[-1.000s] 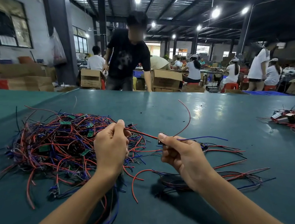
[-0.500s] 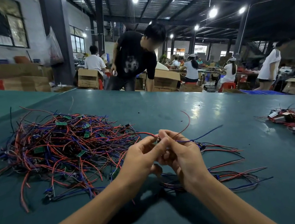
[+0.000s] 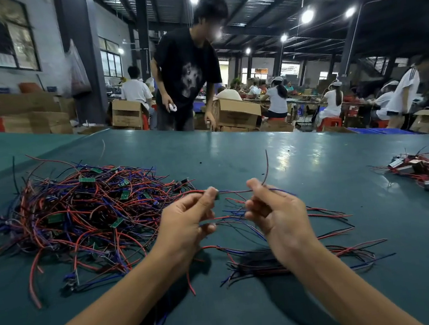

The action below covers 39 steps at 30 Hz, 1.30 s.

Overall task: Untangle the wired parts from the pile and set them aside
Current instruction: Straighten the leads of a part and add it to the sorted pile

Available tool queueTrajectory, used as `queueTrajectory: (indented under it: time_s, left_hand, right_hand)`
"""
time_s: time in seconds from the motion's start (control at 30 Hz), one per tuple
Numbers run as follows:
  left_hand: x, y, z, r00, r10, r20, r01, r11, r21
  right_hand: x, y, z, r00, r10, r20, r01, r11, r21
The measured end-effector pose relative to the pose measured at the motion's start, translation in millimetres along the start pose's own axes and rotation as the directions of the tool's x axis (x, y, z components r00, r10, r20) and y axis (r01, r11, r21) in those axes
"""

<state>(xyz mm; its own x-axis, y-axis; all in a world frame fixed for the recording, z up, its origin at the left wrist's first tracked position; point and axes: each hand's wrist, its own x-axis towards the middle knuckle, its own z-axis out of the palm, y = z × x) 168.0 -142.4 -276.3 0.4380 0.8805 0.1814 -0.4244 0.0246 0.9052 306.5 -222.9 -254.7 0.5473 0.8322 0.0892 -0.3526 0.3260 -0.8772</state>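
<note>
Hands that met a moment ago now stand apart, left hand [image 3: 186, 225] pinching a wired part [image 3: 216, 196] beside the pile [image 3: 80, 217], right hand [image 3: 276, 210] fingers [image 3: 257, 187] clenched on its wires [image 3: 234, 192] above the worktop [image 3: 234, 157].

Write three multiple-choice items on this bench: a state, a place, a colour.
1. The left hand and right hand are: A) lying flat B) pinching wires C) empty.
2. The tangled pile lies: A) left of both hands B) right of both hands C) in a box.
3. The table is: A) white B) teal C) yellow.
Key: B, wires run between their fingertips; A, it spreads beyond the left hand; B, its bare surface shows teal.
</note>
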Motion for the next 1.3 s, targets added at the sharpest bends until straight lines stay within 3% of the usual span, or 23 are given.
queueTrajectory:
  time_s: [0.47, 1.03, 1.3]
  left_hand:
    - [7.4, 5.2, -8.4, 1.0, -0.019, -0.015, 0.017, 0.995, -0.094]
    - [11.5, 8.3, -12.4, 0.992, -0.065, -0.108, 0.057, 0.995, -0.078]
    - [15.6, 12.3, -22.7, 0.985, -0.06, -0.162, 0.048, 0.996, -0.081]
  right_hand:
    - [6.9, -16.6, -10.6, 0.998, 0.05, 0.042, -0.056, 0.983, 0.177]
    - [11.2, -14.9, -19.5, 0.992, -0.113, -0.051, 0.108, 0.989, -0.098]
    - [13.9, -13.5, -24.6, 0.998, -0.055, -0.001, 0.054, 0.987, -0.15]
